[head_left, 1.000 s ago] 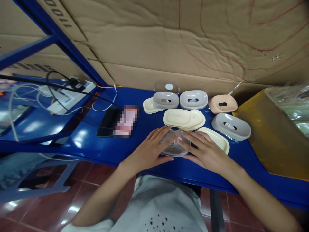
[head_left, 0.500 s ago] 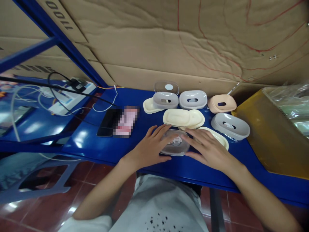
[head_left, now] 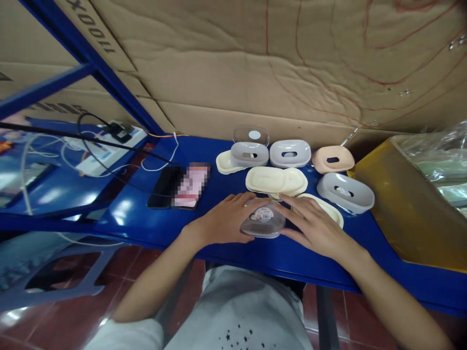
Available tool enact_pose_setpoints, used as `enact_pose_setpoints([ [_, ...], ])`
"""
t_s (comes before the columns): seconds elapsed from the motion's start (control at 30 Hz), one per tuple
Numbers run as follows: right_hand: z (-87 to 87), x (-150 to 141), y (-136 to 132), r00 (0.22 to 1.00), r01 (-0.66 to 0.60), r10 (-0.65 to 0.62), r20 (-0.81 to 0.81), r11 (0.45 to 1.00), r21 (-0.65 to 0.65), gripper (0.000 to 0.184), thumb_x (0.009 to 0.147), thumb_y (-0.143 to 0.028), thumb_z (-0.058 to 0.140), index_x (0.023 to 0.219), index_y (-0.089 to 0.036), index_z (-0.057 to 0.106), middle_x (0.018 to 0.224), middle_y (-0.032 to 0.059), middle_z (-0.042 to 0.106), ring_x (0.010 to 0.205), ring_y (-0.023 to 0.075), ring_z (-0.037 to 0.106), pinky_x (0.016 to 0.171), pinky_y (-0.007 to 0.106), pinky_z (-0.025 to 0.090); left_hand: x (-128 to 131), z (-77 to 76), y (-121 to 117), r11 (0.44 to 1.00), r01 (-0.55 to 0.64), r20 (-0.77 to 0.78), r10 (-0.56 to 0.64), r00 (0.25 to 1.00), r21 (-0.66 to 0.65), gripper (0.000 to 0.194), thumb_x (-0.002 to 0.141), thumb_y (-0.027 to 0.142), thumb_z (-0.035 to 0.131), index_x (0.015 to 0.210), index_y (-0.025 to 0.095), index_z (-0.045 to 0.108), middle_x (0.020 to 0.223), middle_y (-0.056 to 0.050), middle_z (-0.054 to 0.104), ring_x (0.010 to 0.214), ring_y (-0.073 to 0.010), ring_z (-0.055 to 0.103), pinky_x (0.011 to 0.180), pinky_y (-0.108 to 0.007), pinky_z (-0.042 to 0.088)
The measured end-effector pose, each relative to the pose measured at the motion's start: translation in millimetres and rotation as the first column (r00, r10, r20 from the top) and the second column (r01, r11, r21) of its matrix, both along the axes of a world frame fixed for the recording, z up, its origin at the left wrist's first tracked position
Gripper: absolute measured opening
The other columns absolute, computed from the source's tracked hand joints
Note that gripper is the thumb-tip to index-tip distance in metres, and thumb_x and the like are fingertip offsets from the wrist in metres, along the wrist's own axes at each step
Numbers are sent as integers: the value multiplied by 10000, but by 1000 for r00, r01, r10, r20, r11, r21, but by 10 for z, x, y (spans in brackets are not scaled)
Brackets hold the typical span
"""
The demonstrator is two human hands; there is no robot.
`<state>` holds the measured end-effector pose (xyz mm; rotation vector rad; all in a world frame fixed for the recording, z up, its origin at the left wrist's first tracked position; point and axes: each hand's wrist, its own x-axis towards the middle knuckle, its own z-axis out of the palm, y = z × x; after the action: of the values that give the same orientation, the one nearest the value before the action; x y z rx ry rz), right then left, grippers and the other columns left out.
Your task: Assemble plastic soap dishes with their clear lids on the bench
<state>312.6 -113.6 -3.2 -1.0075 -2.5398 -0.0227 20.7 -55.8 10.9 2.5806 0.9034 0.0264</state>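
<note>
An oval box with a clear lid (head_left: 264,227) and a round printed label lies near the table's front edge, between my hands. My left hand (head_left: 226,218) is curled round its left side, fingers at the far rim and thumb across the lid. At the right, my right hand (head_left: 315,221) grips the box's edge, with fingertips on the lid and thumb low on the near side. Part of a cream oval tray (head_left: 332,211) shows behind my right hand. Overlapping cream trays (head_left: 264,180) lie just beyond the box.
Grey oval boxes with slots (head_left: 290,153) stand farther back, beside a peach box (head_left: 333,159) and another grey box (head_left: 346,194). A clear lid (head_left: 241,133) leans behind. Phones (head_left: 166,187) lie left, near a power strip (head_left: 111,150). A large carton (head_left: 394,204) stands right.
My left hand has closed in round the left side of the lidded box, its fingers drawn together. My right hand stays almost in place. The view has shifted slightly.
</note>
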Motion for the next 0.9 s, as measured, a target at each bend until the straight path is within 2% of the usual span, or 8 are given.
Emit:
enact_pose_setpoints([
  [0.2,23,16,4,1000,16,-16,-7,999,39,495,1092,-376,621,1532,-159,553,1581,212,607,1313,372,684,1039,586,612,-83,-49,-33,999,-38,34,37,999,20,1075,788,343,907,1674,360,297,1580,-132,526,1417,-389,578,1167,-574,469],
  [0.33,-10,-5,0,1000,9,-9,-12,1000,16,515,1091,-369,623,1564,-187,534,1592,200,600,1334,368,672,1060,599,601,-80,-67,-71,998,-52,0,52,999,48,1099,795,351,917,1690,361,280,1581,-139,520,1410,-396,589,1137,-576,491],
  [0.5,-15,-15,3,1000,-7,7,-30,1000,-8,659,1087,-371,623,1689,-240,388,1608,203,583,1354,367,663,1069,603,594,-65,-99,-75,997,-40,27,38,999,71,1074,782,335,908,1678,336,316,1520,-139,562,1341,-383,634,1108,-565,525],
  [0.6,56,33,7,999,24,-22,-45,999,42,734,1079,-377,639,1723,-238,316,1579,223,600,1344,378,667,1047,591,601,-138,-89,-26,993,-63,65,56,996,104,1063,782,300,899,1675,344,324,1545,-132,549,1389,-386,603,1153,-576,504],
  [0.7,126,73,5,997,55,-51,-50,995,87,763,1072,-386,651,1730,-226,298,1552,237,614,1291,381,692,1032,582,601,-265,13,80,980,-149,129,132,983,135,1057,799,275,891,1683,343,314,1594,-129,505,1449,-369,560,1205,-534,483],
  [0.77,143,72,3,997,61,-56,-49,994,93,763,1070,-389,655,1727,-228,302,1540,231,623,1272,375,701,1034,572,600,-354,112,210,954,-249,201,214,956,168,1046,816,318,890,1686,340,311,1618,-128,485,1474,-369,539,1231,-524,467],
  [0.83,133,55,3,998,53,-49,-47,994,95,741,1071,-391,657,1712,-221,328,1530,226,630,1271,369,701,1032,563,603,-441,196,409,902,-374,286,308,907,216,1057,811,364,906,1686,323,316,1620,-132,486,1491,-387,522,1234,-547,461],
  [0.9,106,35,6,998,43,-39,-42,995,89,707,1074,-393,655,1691,-211,361,1530,224,630,1278,365,697,1031,560,607,-532,235,678,825,-511,361,413,836,240,1073,806,366,914,1690,290,310,1620,-151,477,1499,-400,512,1220,-562,471],
])
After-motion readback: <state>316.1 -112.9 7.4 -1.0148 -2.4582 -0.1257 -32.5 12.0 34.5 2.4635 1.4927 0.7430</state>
